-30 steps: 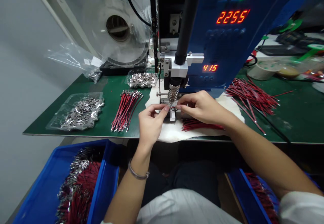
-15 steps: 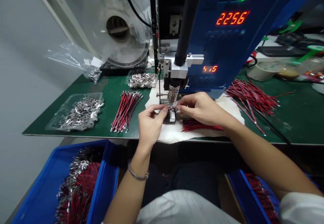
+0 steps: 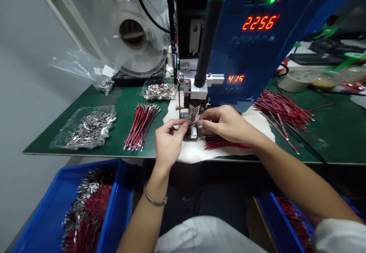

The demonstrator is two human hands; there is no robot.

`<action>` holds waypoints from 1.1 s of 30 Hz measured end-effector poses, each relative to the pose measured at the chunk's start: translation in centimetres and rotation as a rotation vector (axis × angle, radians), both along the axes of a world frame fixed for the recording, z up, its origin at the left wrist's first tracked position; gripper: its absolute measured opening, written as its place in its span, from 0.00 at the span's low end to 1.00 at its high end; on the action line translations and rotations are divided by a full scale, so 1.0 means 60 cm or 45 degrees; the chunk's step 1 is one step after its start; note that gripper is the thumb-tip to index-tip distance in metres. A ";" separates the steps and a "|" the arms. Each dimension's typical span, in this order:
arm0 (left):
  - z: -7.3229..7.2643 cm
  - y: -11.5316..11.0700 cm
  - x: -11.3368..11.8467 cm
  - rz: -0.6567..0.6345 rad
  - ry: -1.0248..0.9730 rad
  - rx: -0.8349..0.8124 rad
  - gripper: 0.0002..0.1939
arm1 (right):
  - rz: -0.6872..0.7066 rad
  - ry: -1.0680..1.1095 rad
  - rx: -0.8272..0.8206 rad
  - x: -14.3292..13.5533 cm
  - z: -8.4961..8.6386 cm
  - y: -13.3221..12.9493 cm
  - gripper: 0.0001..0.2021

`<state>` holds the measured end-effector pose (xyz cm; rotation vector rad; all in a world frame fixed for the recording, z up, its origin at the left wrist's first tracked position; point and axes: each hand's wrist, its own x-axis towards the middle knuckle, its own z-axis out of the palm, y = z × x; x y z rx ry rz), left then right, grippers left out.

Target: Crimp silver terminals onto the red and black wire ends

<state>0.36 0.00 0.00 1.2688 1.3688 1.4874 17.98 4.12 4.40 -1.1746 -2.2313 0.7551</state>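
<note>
My left hand pinches with thumb and forefinger at the left of a small metal fixture; what it holds is too small to make out. From the right, my right hand is closed in a pinch on a thin wire, mostly hidden at the fingertips. Between both hands, the spring-wrapped tip of a blue bench machine is down at the fixture. Under my right hand lies a bundle of red and black wires on a white sheet.
Left on the green table are wires with metal ends and bags of metal connectors. A loose wire pile lies right. Blue bins sit below the table edge. A clear reel stands behind.
The machine's head has come down, bringing its spring-wrapped tip lower between my fingertips. Both hands keep their pinches in nearly the same place; the view has shifted slightly.
</note>
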 end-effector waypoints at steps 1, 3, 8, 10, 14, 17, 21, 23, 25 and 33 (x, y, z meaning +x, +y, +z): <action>0.000 0.000 0.000 0.001 -0.002 -0.002 0.10 | 0.002 0.003 -0.001 0.000 0.000 0.000 0.10; 0.001 0.000 0.000 0.001 -0.005 -0.007 0.10 | 0.009 0.016 -0.011 0.000 -0.001 0.000 0.10; 0.001 0.000 0.000 0.000 -0.008 -0.003 0.10 | 0.015 0.018 -0.014 0.001 -0.002 0.001 0.10; 0.000 -0.001 0.000 0.000 -0.009 -0.001 0.10 | 0.017 0.014 -0.015 0.001 -0.001 0.001 0.10; 0.000 -0.002 0.000 0.008 0.005 -0.012 0.10 | 0.013 0.006 -0.020 0.000 -0.001 0.001 0.10; 0.000 -0.001 0.000 0.006 0.013 -0.014 0.10 | 0.012 0.001 -0.017 0.001 -0.002 0.001 0.10; -0.001 -0.001 -0.001 -0.002 0.013 -0.001 0.10 | 0.006 0.011 -0.016 0.001 -0.003 0.000 0.10; -0.002 -0.001 -0.001 -0.004 0.020 -0.001 0.10 | 0.003 0.020 -0.027 0.001 -0.003 0.000 0.10; -0.002 0.000 -0.001 -0.007 0.026 -0.002 0.10 | 0.006 0.025 -0.038 0.001 -0.003 0.000 0.10; -0.001 0.001 -0.001 -0.022 0.015 -0.006 0.10 | -0.010 0.011 -0.037 0.000 -0.002 -0.001 0.10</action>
